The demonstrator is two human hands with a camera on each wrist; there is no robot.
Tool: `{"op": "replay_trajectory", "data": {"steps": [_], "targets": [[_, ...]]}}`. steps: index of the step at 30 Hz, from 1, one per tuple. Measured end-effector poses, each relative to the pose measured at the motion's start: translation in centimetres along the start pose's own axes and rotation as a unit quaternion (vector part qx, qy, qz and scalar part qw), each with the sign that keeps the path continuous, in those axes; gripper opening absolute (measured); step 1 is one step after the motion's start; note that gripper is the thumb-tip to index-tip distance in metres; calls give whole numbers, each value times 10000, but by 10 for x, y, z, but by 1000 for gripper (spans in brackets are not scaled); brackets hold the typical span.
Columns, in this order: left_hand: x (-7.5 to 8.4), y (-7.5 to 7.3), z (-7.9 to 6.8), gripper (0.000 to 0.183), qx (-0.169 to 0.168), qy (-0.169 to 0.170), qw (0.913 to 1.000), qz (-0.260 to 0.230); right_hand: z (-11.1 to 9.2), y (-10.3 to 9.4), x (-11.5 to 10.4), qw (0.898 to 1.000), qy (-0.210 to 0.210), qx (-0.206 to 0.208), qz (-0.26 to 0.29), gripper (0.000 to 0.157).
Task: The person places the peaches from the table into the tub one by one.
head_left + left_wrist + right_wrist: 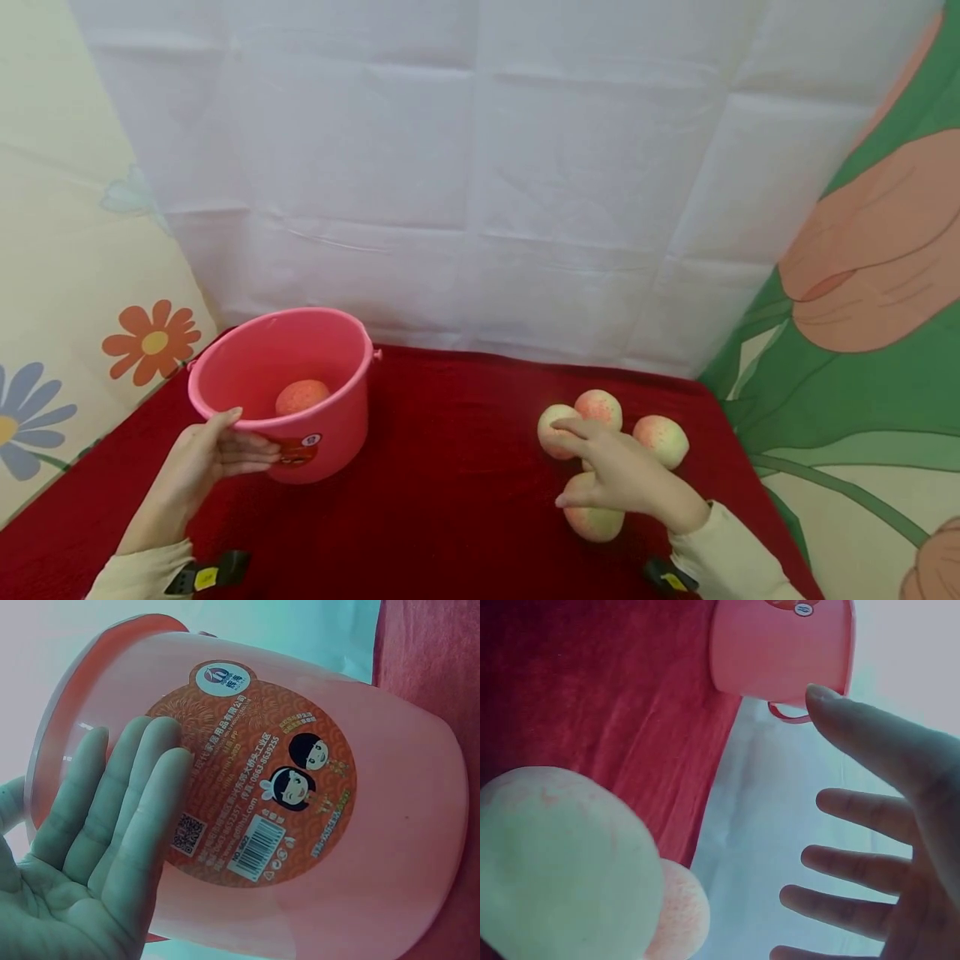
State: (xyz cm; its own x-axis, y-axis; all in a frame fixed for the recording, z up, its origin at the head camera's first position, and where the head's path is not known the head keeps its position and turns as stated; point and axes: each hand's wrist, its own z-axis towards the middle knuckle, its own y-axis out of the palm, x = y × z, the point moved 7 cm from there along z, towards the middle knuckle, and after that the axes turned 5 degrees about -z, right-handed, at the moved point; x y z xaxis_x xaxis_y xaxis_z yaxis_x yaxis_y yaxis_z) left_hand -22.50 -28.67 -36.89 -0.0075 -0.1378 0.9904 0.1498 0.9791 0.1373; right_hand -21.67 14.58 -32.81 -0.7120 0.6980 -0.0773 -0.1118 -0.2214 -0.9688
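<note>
At the left of the head view stands a pink bucket (pixel 341 433) with a round printed label (pixel 262 772). My left hand (pixel 197 460) holds its near rim, thumb over the edge and fingers extended along the outer wall by the label. A reddish peach (pixel 302 396) lies inside the bucket. On the right, my right hand (pixel 626 473) hovers over a group of several pale peaches, its fingers spread and nothing between them. The nearest peach (pixel 595 521) lies under the thumb side; another peach (pixel 557 433) is partly covered by the fingers.
A dark red cloth (pixel 457 467) covers the table. A white sheet (pixel 465 167) hangs along its back edge. Patterned fabric with flowers (pixel 153 342) flanks the left, and a green leafy print (pixel 855 392) the right. More peaches (pixel 660 442) lie beyond the right hand.
</note>
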Motion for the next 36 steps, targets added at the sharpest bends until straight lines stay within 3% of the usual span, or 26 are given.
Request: {"op": "replay_trajectory", "data": {"steps": [7,16,24,36], "targets": [[-2,0,0,48,-23,1,10000,-26,-11,8,-1,9981,-366,77,-493,57],[-2,-2,0,48,2,-9,10000,-3,-23,25,2,9960,-423,1,-790,58],[-2,-1,0,48,-23,3,10000,-86,-30,45,6,9953,43,-738,-632,64],[-1,0,0,49,-105,84,9998,-142,-33,55,3,9922,-159,-802,-942,69]]}}
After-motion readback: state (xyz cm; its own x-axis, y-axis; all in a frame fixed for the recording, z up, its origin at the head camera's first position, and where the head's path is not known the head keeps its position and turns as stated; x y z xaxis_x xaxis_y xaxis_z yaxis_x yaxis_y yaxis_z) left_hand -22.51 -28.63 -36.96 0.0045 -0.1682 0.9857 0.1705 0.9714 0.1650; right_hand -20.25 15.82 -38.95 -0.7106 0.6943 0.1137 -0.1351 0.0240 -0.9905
